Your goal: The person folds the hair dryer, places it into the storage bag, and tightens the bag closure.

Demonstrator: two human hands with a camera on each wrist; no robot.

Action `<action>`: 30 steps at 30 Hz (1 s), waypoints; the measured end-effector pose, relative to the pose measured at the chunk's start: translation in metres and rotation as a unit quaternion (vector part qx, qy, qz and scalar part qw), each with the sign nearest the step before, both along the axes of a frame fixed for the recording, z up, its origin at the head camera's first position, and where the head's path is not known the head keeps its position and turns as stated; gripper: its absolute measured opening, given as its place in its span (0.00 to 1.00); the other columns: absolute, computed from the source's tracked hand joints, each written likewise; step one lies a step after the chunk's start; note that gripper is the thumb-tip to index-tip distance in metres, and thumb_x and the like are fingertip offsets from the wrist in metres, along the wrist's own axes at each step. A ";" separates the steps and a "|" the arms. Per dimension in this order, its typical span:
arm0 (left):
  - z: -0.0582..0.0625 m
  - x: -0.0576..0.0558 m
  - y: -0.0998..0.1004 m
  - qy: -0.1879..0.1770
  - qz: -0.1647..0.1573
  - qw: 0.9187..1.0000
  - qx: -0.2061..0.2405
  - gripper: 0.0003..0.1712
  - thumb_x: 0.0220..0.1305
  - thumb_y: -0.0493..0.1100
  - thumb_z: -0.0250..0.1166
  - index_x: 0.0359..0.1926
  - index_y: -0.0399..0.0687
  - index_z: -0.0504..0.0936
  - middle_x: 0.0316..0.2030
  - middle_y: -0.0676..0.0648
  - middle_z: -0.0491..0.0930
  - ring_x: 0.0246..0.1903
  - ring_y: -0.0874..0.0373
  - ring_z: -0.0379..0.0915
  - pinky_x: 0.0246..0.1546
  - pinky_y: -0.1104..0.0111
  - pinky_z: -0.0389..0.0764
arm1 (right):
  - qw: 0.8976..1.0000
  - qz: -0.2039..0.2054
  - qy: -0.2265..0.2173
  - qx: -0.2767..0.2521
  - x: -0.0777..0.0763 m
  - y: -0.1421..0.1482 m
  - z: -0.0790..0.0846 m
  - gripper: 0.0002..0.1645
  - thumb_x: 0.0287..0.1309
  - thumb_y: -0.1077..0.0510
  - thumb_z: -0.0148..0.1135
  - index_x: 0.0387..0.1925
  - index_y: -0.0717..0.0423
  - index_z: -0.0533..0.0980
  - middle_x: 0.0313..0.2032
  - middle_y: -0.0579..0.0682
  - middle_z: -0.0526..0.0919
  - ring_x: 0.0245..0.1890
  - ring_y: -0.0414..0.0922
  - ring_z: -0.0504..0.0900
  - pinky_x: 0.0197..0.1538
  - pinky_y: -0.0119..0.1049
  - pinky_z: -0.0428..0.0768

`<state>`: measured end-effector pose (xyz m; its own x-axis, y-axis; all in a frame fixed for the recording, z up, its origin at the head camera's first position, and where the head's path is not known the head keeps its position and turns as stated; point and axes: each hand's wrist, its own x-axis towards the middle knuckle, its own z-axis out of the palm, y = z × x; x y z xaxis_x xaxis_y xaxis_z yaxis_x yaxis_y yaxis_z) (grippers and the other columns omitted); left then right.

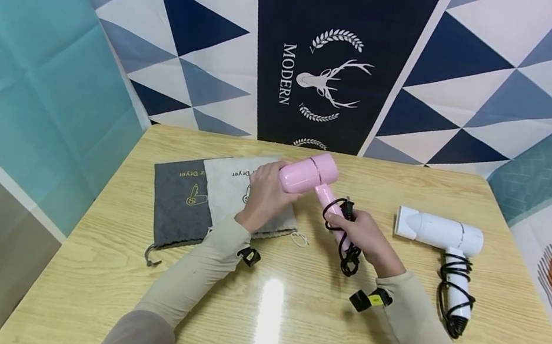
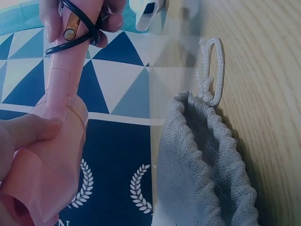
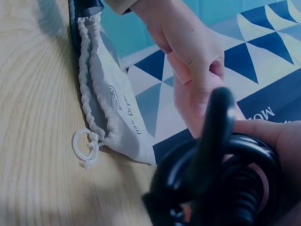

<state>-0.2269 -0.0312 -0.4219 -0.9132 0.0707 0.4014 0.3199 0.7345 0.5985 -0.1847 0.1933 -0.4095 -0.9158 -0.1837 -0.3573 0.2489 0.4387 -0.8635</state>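
- The right hand (image 1: pixel 370 239) is curled on the handle of the pink hair dryer (image 1: pixel 302 177), thumb and fingers pressing from either side.
- Black cord (image 1: pixel 348 260) loops loosely round that handle beside the right hand; the grip would do well to trap these coils, so they neither slide off nor trail.
- The left hand (image 1: pixel 267 194) is wrapped round the dryer's head, its thumb pressed near where the handle joins. With weight at both ends, sharing the load and turning both wrists together should spare that joint.
- The pink dryer is held above the tabletop (image 1: pixel 316 332), near the light pouch; keeping it raised should avoid dragging the fabric.
- To the right lies a white hair dryer (image 1: pixel 438 232), well apart, so elbow room seems ample.
- The light pouch (image 1: pixel 222 191) overlaps the dark pouch (image 1: pixel 176 210); its white drawstring (image 1: pixel 300 239) could snag loose cord.
- Beyond hangs a patterned cloth (image 1: pixel 336 56).
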 end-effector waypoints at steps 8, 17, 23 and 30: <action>-0.006 0.011 -0.006 -0.015 0.018 0.999 0.030 0.44 0.40 0.47 0.82 0.58 0.37 0.73 0.50 0.40 0.80 0.52 0.46 0.74 0.59 0.52 0.67 | 0.999 0.009 -0.018 -0.050 0.001 -0.006 -0.003 0.26 0.64 0.47 0.60 0.38 0.72 0.75 0.19 0.48 0.81 0.14 0.35 0.74 0.19 0.30 0.74; -0.002 0.009 -0.004 -0.069 0.020 0.997 0.004 0.47 0.41 0.51 0.81 0.61 0.40 0.70 0.52 0.41 0.78 0.54 0.46 0.71 0.57 0.53 0.67 | 0.999 -0.016 0.010 -0.036 0.007 -0.008 0.002 0.25 0.63 0.49 0.61 0.37 0.73 0.75 0.15 0.46 0.77 0.11 0.34 0.71 0.16 0.30 0.71; 0.003 0.008 -0.006 -0.086 0.006 0.996 -0.036 0.48 0.43 0.54 0.80 0.63 0.40 0.68 0.52 0.42 0.77 0.52 0.48 0.73 0.55 0.54 0.69 | 0.999 -0.020 0.014 -0.037 0.008 -0.008 0.000 0.25 0.63 0.48 0.61 0.36 0.71 0.76 0.14 0.46 0.77 0.10 0.35 0.70 0.16 0.30 0.72; 0.010 0.006 -0.014 -0.139 -0.023 0.989 -0.054 0.52 0.47 0.57 0.77 0.68 0.40 0.65 0.56 0.42 0.76 0.56 0.47 0.71 0.60 0.52 0.67 | 1.000 -0.011 0.024 -0.016 0.006 -0.009 0.000 0.26 0.63 0.47 0.62 0.37 0.72 0.78 0.13 0.47 0.76 0.10 0.36 0.71 0.16 0.32 0.73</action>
<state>-0.2206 -0.0453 -0.4123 -0.9819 0.1437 0.1229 0.1887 0.7875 0.5867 -0.1789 0.1846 -0.4094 -0.9354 -0.1735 -0.3080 0.2170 0.4060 -0.8878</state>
